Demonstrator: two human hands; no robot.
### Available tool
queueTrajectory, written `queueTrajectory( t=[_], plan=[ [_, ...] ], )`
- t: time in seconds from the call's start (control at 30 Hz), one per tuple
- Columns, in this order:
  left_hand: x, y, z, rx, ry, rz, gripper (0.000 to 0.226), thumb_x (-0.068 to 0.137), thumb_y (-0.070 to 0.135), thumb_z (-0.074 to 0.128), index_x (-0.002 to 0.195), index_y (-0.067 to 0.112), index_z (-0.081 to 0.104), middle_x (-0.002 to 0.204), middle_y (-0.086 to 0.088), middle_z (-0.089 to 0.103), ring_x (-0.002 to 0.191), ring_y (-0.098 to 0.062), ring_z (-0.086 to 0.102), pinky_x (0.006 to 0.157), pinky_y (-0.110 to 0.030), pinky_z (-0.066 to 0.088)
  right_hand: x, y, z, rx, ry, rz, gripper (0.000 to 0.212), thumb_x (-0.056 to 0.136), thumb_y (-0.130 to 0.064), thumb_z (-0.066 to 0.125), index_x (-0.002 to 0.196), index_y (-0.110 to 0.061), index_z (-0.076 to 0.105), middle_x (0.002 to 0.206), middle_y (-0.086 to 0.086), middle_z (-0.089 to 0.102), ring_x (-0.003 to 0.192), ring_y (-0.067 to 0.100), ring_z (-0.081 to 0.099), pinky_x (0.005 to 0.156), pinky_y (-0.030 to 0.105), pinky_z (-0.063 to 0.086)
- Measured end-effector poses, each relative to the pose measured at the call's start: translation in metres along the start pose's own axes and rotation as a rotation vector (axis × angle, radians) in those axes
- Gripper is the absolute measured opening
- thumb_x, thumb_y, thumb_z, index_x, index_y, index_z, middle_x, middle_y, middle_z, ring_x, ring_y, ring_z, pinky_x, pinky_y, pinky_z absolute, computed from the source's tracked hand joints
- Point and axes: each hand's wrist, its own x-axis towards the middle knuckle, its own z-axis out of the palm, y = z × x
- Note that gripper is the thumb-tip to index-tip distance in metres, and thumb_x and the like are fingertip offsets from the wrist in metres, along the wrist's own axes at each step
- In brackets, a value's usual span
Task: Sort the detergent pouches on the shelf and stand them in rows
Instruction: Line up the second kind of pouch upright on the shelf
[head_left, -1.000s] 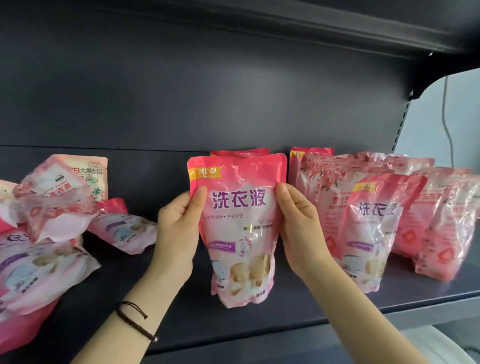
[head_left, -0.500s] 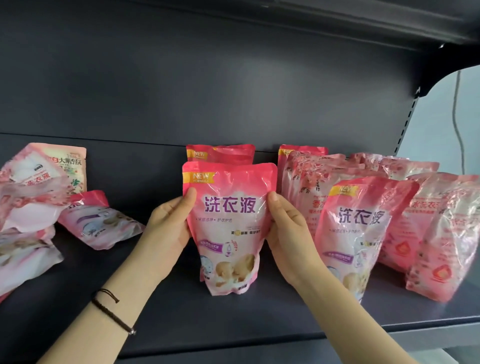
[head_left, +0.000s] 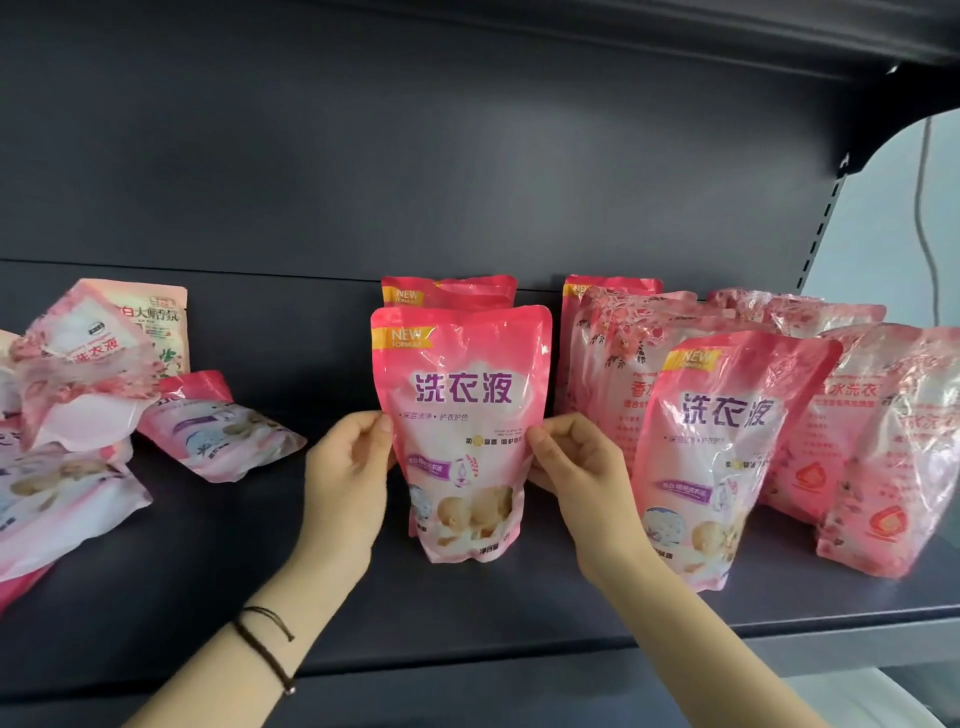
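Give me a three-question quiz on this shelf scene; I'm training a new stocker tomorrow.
1. True or false: the held pouch lies flat on the shelf.
2. What grips its side edges? A) one hand only B) left hand and right hand C) neither hand
3. Fill in: the tumbled pouches lie on its ___ side.
Key: 1 false, it is upright; 2 B; 3 left.

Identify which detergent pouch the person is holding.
The upright pouch in the middle, in front of a matching one: the left hand and right hand pinch its side edges; the rest are untouched.
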Motion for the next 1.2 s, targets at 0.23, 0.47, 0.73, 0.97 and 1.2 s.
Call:
queueTrajectory(
  t=[0.23, 0.47, 0.73, 0.97, 1.2],
  plan=[
    [0.007, -0.006, 0.001, 0.138, 0.029, 0.105, 0.02, 0.1, 0.024, 0.047, 0.087, 0.026, 0.063, 0.082, 0.005, 0.067, 0.077, -0.011, 0.062, 0.072, -0.034, 0.05, 0.0, 0.003, 0.003, -0.087, 0.069, -0.058, 0.016, 0.097, -0.009, 0.053, 0.082, -0.013, 0.059, 0.083, 0.013, 0.064, 0.079, 0.027, 0.06, 0.086, 0.058, 0.051],
    [-0.003, 0.001, -0.014, 0.064, -0.116, 0.06, 0.015, 0.096, 0.021, 0.053, 0.098, 0.024, 0.067, 0.096, 0.003, 0.073, 0.093, -0.012, 0.07, 0.076, -0.022, 0.056, -0.006, 0.005, -0.003, -0.269, 0.014, -0.067, 0.021, 0.095, -0.001, 0.052, 0.096, -0.017, 0.065, 0.089, 0.0, 0.072, 0.086, 0.015, 0.07, 0.082, 0.041, 0.059],
    [-0.006, 0.0, -0.012, 0.183, -0.132, -0.063, 0.01, 0.093, 0.013, 0.059, 0.091, 0.014, 0.068, 0.09, -0.001, 0.074, 0.09, -0.014, 0.07, 0.081, -0.036, 0.057, -0.001, 0.009, -0.006, -0.43, 0.006, -0.018, 0.014, 0.093, -0.001, 0.055, 0.09, -0.011, 0.065, 0.086, 0.002, 0.073, 0.079, 0.015, 0.071, 0.079, 0.043, 0.059],
    [0.013, 0.024, -0.023, 0.584, -0.35, -0.028, 0.017, 0.097, 0.026, 0.051, 0.089, 0.018, 0.064, 0.086, 0.002, 0.071, 0.081, -0.012, 0.069, 0.076, -0.036, 0.059, 0.002, -0.022, -0.012, -1.091, -0.264, -0.099, 0.029, 0.096, -0.034, 0.049, 0.084, -0.01, 0.06, 0.073, 0.0, 0.065, 0.072, 0.028, 0.064, 0.066, 0.036, 0.052],
    [0.03, 0.063, -0.067, 1.628, -0.703, 0.639, 0.056, 0.088, 0.071, 0.028, 0.102, 0.028, 0.06, 0.094, 0.011, 0.063, 0.096, -0.012, 0.054, 0.08, -0.032, 0.04, -0.009, -0.068, 0.014, -1.696, -0.671, -0.055, 0.064, 0.09, -0.069, 0.031, 0.1, -0.016, 0.066, 0.093, -0.001, 0.068, 0.08, 0.02, 0.064, 0.074, 0.032, 0.054]
  ],
)
